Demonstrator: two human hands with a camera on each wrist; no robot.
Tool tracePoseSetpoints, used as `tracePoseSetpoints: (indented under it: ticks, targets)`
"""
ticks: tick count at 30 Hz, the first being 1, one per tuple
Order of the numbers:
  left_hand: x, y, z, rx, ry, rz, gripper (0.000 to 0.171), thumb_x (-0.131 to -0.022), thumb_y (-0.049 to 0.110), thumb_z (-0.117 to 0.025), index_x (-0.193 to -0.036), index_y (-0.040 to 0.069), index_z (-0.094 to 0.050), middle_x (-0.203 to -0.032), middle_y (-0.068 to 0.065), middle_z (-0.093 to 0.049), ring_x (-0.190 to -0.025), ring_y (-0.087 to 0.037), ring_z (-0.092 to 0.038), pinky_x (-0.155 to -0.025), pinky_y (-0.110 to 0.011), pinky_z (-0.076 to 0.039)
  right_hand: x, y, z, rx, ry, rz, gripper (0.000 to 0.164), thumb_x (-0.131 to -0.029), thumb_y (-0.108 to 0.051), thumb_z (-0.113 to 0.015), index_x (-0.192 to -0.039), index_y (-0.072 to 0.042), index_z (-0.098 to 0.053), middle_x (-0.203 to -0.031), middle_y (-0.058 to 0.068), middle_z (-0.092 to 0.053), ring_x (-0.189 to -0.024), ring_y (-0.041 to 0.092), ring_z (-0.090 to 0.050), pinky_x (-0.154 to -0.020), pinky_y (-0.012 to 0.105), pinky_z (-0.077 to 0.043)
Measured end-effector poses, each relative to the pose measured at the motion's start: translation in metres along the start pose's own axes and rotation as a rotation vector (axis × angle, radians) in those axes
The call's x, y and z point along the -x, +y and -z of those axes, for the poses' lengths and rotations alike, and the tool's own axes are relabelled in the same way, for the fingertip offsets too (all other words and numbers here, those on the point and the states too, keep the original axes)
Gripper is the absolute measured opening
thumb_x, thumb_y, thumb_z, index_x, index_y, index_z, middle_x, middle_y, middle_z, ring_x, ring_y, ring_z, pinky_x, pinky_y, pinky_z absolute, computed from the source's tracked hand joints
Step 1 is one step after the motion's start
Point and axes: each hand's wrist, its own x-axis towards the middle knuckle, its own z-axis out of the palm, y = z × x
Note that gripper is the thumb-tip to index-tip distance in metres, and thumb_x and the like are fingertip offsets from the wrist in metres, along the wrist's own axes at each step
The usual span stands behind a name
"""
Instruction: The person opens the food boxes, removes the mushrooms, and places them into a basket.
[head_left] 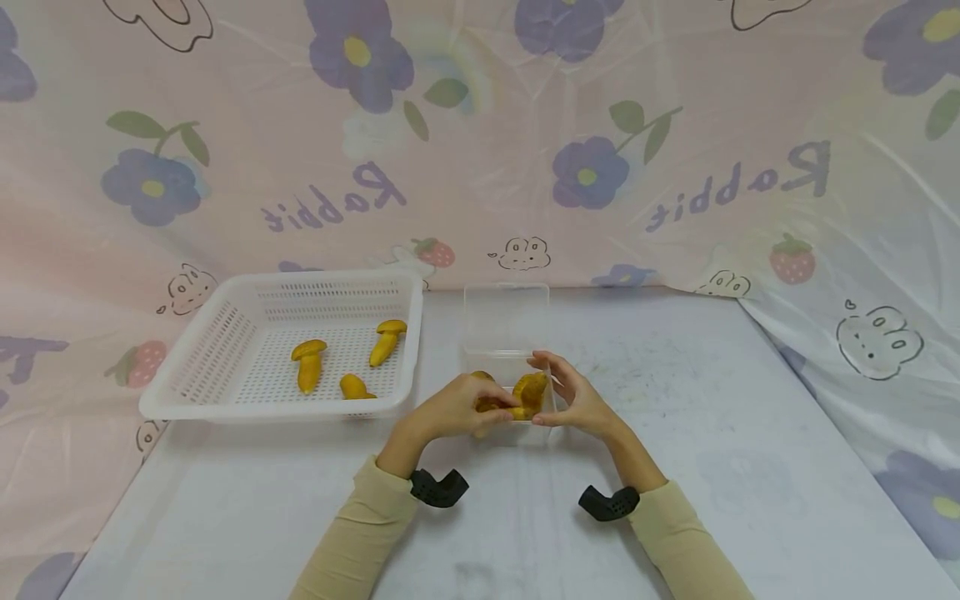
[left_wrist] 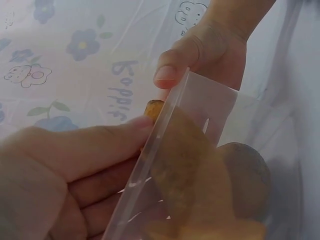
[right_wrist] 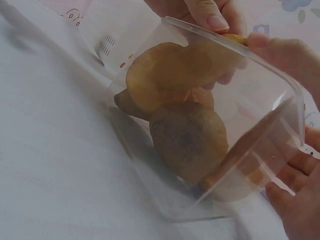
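Note:
A clear plastic box (head_left: 525, 437) stands in front of me, its hinged lid (head_left: 507, 318) folded back. Yellow-brown mushrooms (right_wrist: 187, 140) fill part of it, blurred through the wall. My left hand (head_left: 468, 406) reaches over the left side and pinches a mushroom (left_wrist: 192, 170) by its stem end, which shows at the rim in the left wrist view. Its cap lies lower, behind the clear wall. On the right side, my right hand (head_left: 577, 400) grips the box with fingers behind and thumb at the front. That thumb (right_wrist: 277, 52) lies close to the stem end.
A white perforated basket (head_left: 281, 410) stands left of the box, with three yellow mushrooms inside, one being this mushroom (head_left: 308, 365). Behind the white table (head_left: 675, 467) hangs a flowered curtain (head_left: 480, 167). Each wrist wears a black band piece (head_left: 438, 488).

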Motion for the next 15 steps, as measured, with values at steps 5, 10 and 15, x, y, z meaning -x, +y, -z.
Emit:
tracePoseSetpoints:
  ticks: [5, 10, 15]
  targets:
    - [-0.0006, 0.0001, -0.0005, -0.001, 0.015, 0.011, 0.022, -0.092, 0.020, -0.065, -0.109, 0.009, -0.074, -0.099, -0.005, -0.072, -0.086, -0.010, -0.055, -0.073, -0.015, -0.047, 0.0001, -0.0006, 0.0000, 0.001, -0.001, -0.001, 0.097, -0.074, -0.015, -0.083, -0.147, 0.007, -0.022, -0.150, 0.030, -0.031, -0.142, 0.046, -0.023, -0.119, 0.065, -0.016]
    - [-0.0006, 0.0010, 0.0008, 0.026, 0.019, 0.035, 0.025, -0.094, 0.018, -0.063, -0.115, 0.007, -0.071, -0.108, -0.008, -0.073, -0.096, -0.015, -0.062, -0.080, -0.017, -0.051, 0.0003, -0.0011, -0.0001, -0.002, 0.000, -0.002, 0.097, -0.074, -0.014, -0.083, -0.147, 0.008, -0.022, -0.150, 0.030, -0.031, -0.142, 0.045, -0.023, -0.119, 0.064, -0.017]
    - [0.0002, 0.0006, 0.0030, 0.069, 0.046, 0.024, 0.027, -0.095, 0.015, -0.061, -0.117, 0.002, -0.068, -0.112, -0.012, -0.073, -0.099, -0.021, -0.069, -0.085, -0.023, -0.058, 0.0004, -0.0009, -0.0003, -0.004, 0.000, -0.002, 0.095, -0.075, -0.013, -0.082, -0.148, 0.006, -0.023, -0.151, 0.029, -0.031, -0.142, 0.045, -0.023, -0.119, 0.064, -0.017]
